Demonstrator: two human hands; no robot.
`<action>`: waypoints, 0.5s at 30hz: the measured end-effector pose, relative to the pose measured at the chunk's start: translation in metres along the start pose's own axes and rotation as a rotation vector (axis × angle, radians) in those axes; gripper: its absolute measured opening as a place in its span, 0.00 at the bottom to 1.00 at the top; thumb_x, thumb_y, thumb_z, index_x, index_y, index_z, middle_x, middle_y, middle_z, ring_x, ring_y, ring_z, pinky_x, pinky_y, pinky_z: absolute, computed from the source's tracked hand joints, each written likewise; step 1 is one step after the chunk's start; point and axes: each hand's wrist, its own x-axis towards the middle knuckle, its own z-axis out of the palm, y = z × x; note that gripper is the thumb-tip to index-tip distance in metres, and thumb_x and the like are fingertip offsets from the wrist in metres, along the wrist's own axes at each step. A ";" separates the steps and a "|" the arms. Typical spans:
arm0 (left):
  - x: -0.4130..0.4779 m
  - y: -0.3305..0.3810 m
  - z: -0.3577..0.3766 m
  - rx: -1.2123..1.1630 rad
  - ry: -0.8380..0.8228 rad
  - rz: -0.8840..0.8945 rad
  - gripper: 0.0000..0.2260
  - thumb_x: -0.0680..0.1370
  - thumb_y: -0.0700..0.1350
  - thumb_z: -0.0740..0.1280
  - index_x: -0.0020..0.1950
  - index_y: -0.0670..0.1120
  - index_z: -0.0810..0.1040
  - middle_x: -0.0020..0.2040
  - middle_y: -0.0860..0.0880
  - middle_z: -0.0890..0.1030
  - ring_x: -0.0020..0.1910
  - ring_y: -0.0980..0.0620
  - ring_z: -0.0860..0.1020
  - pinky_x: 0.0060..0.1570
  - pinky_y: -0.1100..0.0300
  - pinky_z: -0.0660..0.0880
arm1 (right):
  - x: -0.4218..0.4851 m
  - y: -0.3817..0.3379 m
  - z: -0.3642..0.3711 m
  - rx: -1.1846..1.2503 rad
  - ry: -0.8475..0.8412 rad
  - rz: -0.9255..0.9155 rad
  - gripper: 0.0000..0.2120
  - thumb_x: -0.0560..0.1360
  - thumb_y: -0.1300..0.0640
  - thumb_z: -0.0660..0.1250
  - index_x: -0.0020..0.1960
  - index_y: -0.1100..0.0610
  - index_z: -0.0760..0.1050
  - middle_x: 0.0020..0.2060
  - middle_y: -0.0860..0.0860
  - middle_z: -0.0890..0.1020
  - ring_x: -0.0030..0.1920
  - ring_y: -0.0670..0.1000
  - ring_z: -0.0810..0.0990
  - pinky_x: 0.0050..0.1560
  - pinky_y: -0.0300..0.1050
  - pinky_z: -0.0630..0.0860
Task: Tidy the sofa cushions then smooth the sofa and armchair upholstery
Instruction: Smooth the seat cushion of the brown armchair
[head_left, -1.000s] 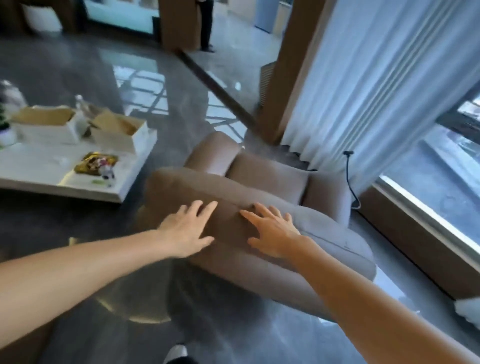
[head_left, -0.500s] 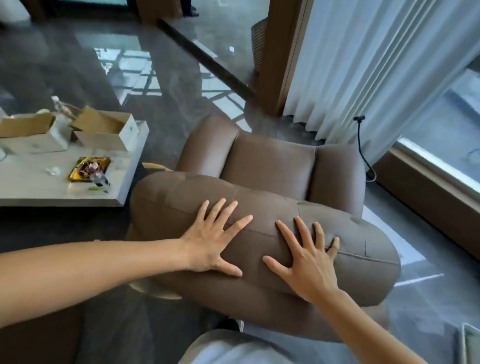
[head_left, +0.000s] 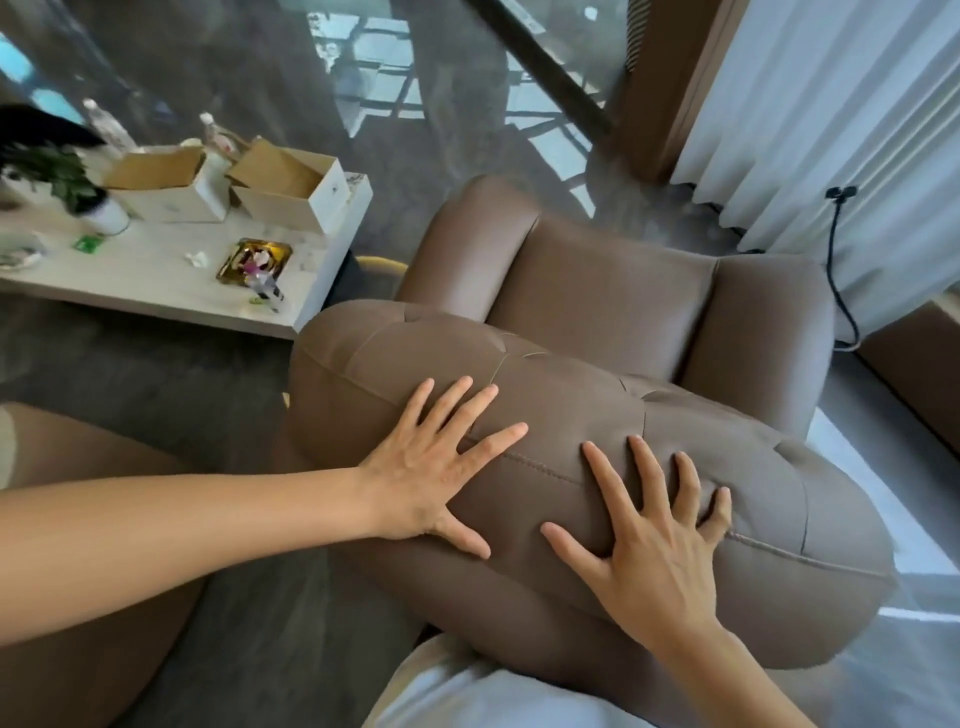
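Note:
A brown leather armchair (head_left: 602, 291) stands below me, seen from behind its padded backrest (head_left: 571, 410). My left hand (head_left: 436, 462) lies flat on the top left of the backrest, fingers spread. My right hand (head_left: 654, 540) presses flat on the backrest's right half, fingers spread across a stitched seam. Neither hand holds anything. The seat and both armrests show beyond the backrest. Another brown upholstered piece (head_left: 78, 519) sits at the lower left, under my left forearm.
A low white table (head_left: 156, 270) at the left carries two open boxes (head_left: 291, 187), a plant, bottles and a gold tray. White curtains (head_left: 831, 104) and a black cable (head_left: 836, 260) hang at the right. The floor is dark and glossy.
The view has come closer over the armchair. Both hands have slid along the backrest top, from its near side to flat on it, fingers spreading wider.

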 end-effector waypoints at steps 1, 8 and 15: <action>0.001 0.007 -0.001 0.007 -0.007 -0.020 0.52 0.62 0.80 0.54 0.78 0.57 0.38 0.79 0.39 0.43 0.76 0.38 0.39 0.71 0.32 0.44 | -0.001 0.007 -0.001 0.007 0.003 -0.016 0.40 0.69 0.20 0.50 0.76 0.37 0.61 0.75 0.54 0.66 0.74 0.68 0.59 0.69 0.76 0.49; 0.011 0.086 -0.007 0.038 -0.040 -0.176 0.53 0.62 0.81 0.55 0.79 0.55 0.42 0.79 0.39 0.47 0.77 0.38 0.42 0.72 0.33 0.49 | -0.012 0.078 -0.008 0.045 -0.047 -0.152 0.40 0.70 0.21 0.51 0.76 0.39 0.62 0.75 0.56 0.66 0.73 0.71 0.58 0.67 0.78 0.47; 0.028 0.193 -0.010 -0.025 -0.066 -0.349 0.53 0.62 0.80 0.56 0.79 0.56 0.42 0.79 0.40 0.45 0.77 0.39 0.40 0.72 0.35 0.47 | -0.028 0.171 -0.018 0.024 -0.104 -0.308 0.40 0.69 0.21 0.50 0.76 0.38 0.61 0.75 0.56 0.65 0.73 0.70 0.57 0.67 0.78 0.48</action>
